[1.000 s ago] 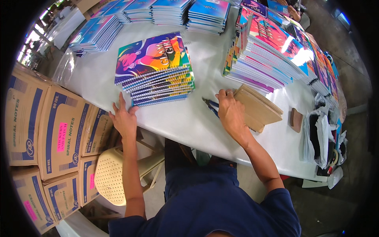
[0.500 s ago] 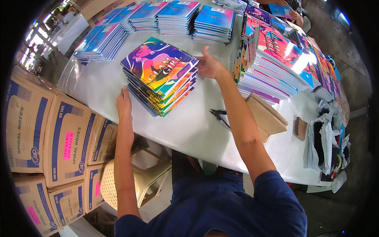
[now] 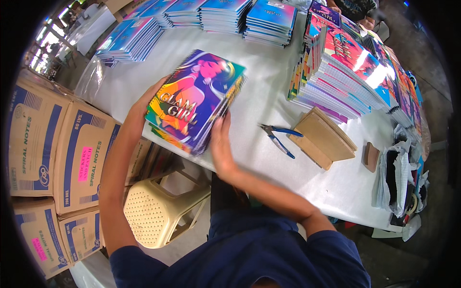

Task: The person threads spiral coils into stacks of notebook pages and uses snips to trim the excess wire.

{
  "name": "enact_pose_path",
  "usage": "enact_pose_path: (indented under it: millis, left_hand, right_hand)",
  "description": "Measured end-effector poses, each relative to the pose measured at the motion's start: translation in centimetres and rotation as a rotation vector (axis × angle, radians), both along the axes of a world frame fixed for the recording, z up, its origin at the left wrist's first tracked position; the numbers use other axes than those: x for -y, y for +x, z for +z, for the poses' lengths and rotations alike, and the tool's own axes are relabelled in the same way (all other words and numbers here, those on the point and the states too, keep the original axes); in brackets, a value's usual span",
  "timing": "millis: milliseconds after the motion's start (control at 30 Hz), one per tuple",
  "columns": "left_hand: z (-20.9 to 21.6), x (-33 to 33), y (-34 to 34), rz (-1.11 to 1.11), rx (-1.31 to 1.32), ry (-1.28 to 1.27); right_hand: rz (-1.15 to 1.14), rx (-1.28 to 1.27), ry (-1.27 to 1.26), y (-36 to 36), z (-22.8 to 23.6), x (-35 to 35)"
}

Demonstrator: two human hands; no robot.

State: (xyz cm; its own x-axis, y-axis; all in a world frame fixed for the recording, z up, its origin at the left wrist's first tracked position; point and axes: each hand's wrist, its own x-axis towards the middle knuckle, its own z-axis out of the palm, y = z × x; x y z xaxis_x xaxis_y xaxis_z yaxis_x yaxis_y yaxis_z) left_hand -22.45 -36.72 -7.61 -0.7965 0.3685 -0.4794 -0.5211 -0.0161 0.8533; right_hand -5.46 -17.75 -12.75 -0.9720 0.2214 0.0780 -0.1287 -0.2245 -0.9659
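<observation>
A stack of spiral notebooks [image 3: 201, 93] with colourful illustrated covers is tilted at the near edge of the white table, between my two hands. My left hand [image 3: 154, 91] grips its left side, the fingers mostly hidden behind the stack. Against the right side presses my right hand [image 3: 221, 144], its fingers straight along the notebook edges and slightly blurred. The lower notebooks stick out unevenly below the top one. To the right of my right hand lie blue-handled cutting pliers [image 3: 278, 137], jaws pointing left.
Blue-and-pink notebook stacks [image 3: 223, 14] line the far side. Taller piles of notebooks [image 3: 336, 79] stand on the right, near brown boards [image 3: 324, 139], a small brown block [image 3: 370, 157] and torn paper [image 3: 396, 173]. Cartons [image 3: 86, 158] and a cream plastic stool [image 3: 158, 211] are at left. Another person [image 3: 357, 9] is at far right.
The notebook stack has been turned and tilted, and drawn slightly nearer. My left hand has gone up its left side; my right hand has come down from its far right corner to its near right side.
</observation>
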Motion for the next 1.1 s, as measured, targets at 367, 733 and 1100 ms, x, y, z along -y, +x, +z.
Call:
enact_pose_path:
  millis: [367, 733, 1100]
  left_hand:
    - [2.5, -1.6, -1.5, -0.241, -0.005, -0.287]
    - [2.4, -0.6, -2.4, -0.092, -0.005, -0.016]
    - [5.8, 3.8, 1.7, 0.362, -0.595, -0.498]
  right_hand:
    - [-0.200, -0.715, 0.799, 2.1, 2.7, -4.9]
    - [-0.222, -0.952, 1.038, -6.3, 1.6, -3.0]
    - [-0.148, -0.092, 1.691, 1.8, 1.1, -15.9]
